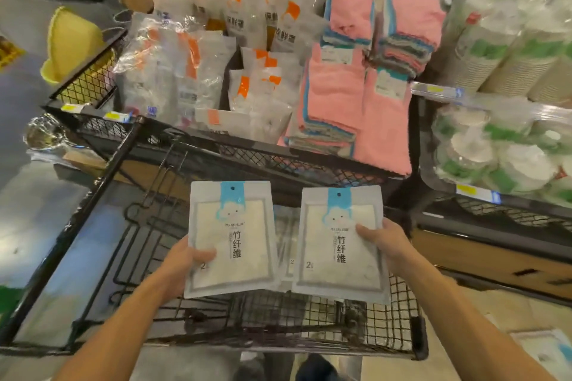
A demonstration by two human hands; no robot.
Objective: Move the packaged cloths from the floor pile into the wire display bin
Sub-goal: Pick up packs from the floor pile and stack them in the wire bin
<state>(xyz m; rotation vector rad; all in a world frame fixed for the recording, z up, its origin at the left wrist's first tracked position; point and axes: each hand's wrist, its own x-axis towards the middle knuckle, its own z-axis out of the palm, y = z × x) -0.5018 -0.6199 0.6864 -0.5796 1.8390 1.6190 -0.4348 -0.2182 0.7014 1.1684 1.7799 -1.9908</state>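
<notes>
Cloths [230, 238]: 2 flat white packets, blue cloud headers.

Stocked shop shelves [483, 93], glossy floor [28, 213]

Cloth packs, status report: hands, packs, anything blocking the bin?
Left hand grips one cloth pack; right hand grips another. Both held over the wire display bin. Nothing in the way.

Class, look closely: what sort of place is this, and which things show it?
Most likely a shop aisle: wire display bins with yellow price tags, many identical orange-labelled packets, and stacked pink cloths.
</notes>
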